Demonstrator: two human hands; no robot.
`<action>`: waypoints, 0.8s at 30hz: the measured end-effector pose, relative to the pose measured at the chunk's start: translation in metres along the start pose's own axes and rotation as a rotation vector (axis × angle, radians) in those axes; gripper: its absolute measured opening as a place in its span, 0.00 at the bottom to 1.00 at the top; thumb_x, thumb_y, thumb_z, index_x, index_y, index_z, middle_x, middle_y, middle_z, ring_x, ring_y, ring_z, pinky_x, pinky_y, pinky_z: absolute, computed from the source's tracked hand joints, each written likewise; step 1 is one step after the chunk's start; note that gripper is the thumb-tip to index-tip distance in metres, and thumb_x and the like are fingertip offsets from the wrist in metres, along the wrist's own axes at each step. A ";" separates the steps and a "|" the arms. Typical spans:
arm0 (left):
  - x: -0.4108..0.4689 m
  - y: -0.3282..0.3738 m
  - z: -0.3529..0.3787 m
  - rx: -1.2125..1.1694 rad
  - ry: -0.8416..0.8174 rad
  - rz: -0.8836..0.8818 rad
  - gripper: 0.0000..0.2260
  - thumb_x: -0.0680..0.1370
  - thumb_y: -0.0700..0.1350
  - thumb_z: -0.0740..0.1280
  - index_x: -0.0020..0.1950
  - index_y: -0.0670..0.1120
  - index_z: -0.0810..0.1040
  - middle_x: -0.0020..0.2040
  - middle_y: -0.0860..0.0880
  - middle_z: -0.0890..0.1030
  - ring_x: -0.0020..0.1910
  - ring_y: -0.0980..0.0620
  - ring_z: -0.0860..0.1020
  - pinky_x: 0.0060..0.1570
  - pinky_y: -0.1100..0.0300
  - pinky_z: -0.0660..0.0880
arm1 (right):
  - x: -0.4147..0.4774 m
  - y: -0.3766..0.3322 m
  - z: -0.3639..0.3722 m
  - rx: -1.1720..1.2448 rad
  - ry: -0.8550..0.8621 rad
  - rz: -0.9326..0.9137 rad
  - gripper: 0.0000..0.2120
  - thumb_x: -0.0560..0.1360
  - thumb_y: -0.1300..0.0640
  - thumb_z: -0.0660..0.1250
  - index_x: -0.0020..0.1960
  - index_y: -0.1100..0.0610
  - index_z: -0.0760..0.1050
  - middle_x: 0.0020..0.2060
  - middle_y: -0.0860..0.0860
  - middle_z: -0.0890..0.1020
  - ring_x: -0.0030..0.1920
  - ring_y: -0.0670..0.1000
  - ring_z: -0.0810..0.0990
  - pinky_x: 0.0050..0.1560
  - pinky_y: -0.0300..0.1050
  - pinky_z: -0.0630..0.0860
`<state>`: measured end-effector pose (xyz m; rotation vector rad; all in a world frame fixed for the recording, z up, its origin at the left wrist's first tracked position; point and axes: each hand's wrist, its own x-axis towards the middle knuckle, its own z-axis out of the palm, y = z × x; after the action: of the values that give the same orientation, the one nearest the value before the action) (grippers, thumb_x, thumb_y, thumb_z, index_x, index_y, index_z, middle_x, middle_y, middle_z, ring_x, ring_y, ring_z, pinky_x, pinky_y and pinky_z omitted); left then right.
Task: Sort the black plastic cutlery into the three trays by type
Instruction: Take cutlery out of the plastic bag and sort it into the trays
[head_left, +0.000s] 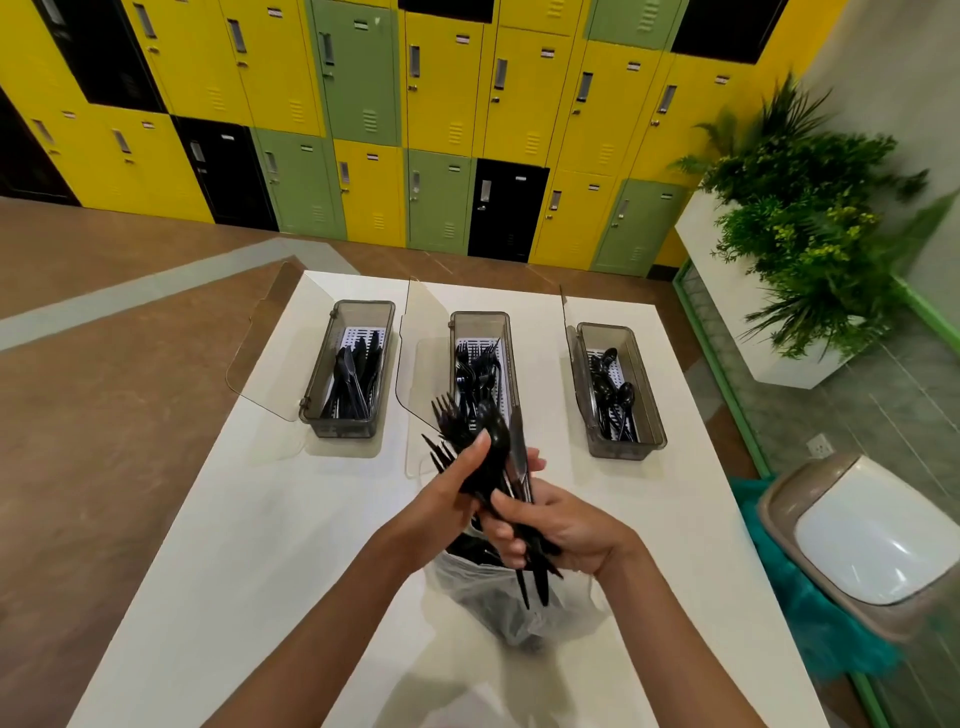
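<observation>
Both hands gripped one bunch of glossy black cutlery (488, 457) above a crinkled clear bag (498, 597) on the smooth white table (260, 519), the left hand (447, 499) around the stems, the right hand (556, 525) lower. Beyond stood three smoky rectangular trays with lids raised: knives in the left tray (347, 371), forks in the middle tray (480, 364), spoons in the right tray (618, 392).

This looks like a staff or locker room in a workplace or canteen. A wall of yellow, green and black lockers (441, 119) fills the far side, with a white table (218, 519) in front, a planter (800, 218) of greenery in the corner and a swing-lid bin (857, 540) beside it.
</observation>
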<state>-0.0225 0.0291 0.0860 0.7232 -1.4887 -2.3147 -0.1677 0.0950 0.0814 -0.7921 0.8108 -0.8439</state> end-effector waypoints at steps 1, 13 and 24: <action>-0.003 0.003 0.001 -0.013 -0.021 -0.019 0.31 0.76 0.63 0.50 0.66 0.44 0.74 0.58 0.45 0.81 0.37 0.56 0.81 0.45 0.58 0.77 | 0.002 0.003 0.002 0.005 -0.006 0.006 0.17 0.74 0.47 0.68 0.46 0.60 0.67 0.32 0.47 0.73 0.30 0.44 0.71 0.31 0.35 0.72; 0.000 -0.003 -0.002 -0.220 0.199 -0.103 0.09 0.78 0.49 0.62 0.44 0.47 0.80 0.48 0.47 0.84 0.38 0.51 0.82 0.32 0.59 0.76 | 0.013 0.011 0.015 -0.015 0.153 0.072 0.12 0.74 0.52 0.66 0.48 0.60 0.71 0.30 0.48 0.73 0.28 0.43 0.72 0.27 0.35 0.72; 0.003 -0.005 -0.007 -0.290 0.339 0.068 0.07 0.78 0.46 0.64 0.48 0.45 0.79 0.38 0.49 0.82 0.54 0.44 0.78 0.52 0.52 0.75 | 0.015 0.020 0.030 -0.042 0.236 0.007 0.07 0.79 0.54 0.61 0.45 0.56 0.66 0.29 0.47 0.67 0.27 0.43 0.63 0.27 0.34 0.59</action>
<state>-0.0211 0.0247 0.0779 0.9094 -0.9914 -2.1601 -0.1295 0.0989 0.0745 -0.7348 1.0423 -0.9278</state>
